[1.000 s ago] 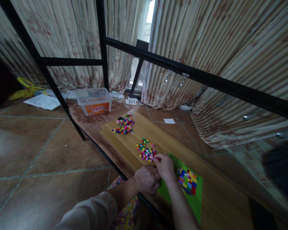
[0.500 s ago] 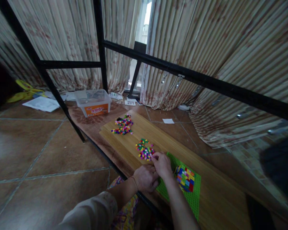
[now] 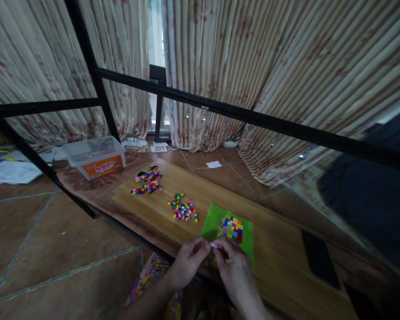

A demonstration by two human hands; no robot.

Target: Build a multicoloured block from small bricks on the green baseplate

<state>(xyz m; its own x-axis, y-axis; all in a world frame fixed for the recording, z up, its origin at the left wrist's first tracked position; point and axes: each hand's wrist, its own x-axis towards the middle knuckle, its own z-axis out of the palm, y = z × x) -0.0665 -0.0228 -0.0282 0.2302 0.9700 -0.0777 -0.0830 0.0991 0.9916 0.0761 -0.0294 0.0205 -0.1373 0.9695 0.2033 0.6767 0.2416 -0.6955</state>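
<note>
A small pink building brick (image 3: 214, 245) is pinched between the thumb and fingers of my right hand (image 3: 235, 266), above the near edge of a green baseplate (image 3: 211, 218). Close beside it, my left hand (image 3: 189, 261) has its thumb and forefinger pressed together, with the tips near the brick. Whether something small sits in them I cannot make out. On the baseplate stands a block of multicoloured bricks (image 3: 232, 229), its near side partly hidden by my right hand. Left of the plate lies a loose pile of small coloured bricks (image 3: 183, 208).
Another brick pile (image 3: 148, 180) lies farther left on the wooden board (image 3: 200, 191). A clear plastic box (image 3: 95, 155) with an orange label stands on the brown cloth. A dark flat object (image 3: 320, 258) rests at the right. Black metal bars (image 3: 220, 104) cross in front of the curtains.
My right hand has moved from the loose pile to the near edge of the baseplate, and a pink brick now shows in it. My left hand has turned its fingertips towards it. The view has shifted right.
</note>
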